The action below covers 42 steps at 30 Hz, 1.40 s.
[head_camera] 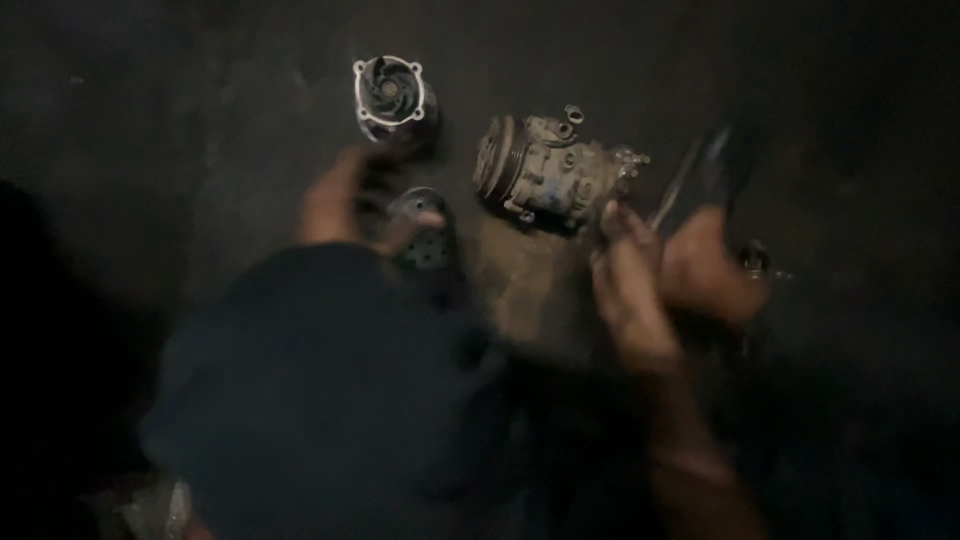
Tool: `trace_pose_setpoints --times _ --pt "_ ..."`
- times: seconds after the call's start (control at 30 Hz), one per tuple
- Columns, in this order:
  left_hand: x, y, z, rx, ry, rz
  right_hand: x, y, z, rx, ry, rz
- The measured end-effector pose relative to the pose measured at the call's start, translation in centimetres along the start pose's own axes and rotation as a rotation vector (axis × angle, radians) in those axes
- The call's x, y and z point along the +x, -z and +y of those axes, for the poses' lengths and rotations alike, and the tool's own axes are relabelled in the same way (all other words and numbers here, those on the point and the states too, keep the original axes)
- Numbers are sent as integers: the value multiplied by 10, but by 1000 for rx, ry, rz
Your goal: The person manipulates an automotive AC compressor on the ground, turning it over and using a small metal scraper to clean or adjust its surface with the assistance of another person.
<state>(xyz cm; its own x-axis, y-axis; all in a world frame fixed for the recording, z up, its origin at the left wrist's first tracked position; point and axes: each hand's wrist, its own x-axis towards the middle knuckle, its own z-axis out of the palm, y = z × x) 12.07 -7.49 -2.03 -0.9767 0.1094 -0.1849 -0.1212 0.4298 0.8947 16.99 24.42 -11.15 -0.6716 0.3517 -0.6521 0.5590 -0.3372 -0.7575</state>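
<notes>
Compressor [555,170], grimy metal with a ribbed pulley at one end, lying on the dark floor [200,90] between both hands. Left hand [345,200] curled on a dark perforated disc [425,230], just below a round pump housing [390,92] with a bright rim. Right hand [640,280], blurred, closed around a slim tool [690,175] beside the compressor.

A dark, stained concrete floor [200,90] filled the view under dim light, brightest near the middle and fading to near black at the edges.
</notes>
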Motion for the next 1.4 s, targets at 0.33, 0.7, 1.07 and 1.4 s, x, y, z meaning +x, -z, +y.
trace_pose_setpoints --times 0.33,0.7,1.07,1.4 --pt "154 -134 -90 642 -700 -588 45 -6 79 -335 446 402" --pt "165 -153 -129 499 -406 -693 142 -32 48 -202 513 634" --pt "180 -157 -114 349 -381 -449 209 -39 -6 -281 604 530" --pt "168 -170 -121 209 -398 -302 132 -25 43 -518 622 155"
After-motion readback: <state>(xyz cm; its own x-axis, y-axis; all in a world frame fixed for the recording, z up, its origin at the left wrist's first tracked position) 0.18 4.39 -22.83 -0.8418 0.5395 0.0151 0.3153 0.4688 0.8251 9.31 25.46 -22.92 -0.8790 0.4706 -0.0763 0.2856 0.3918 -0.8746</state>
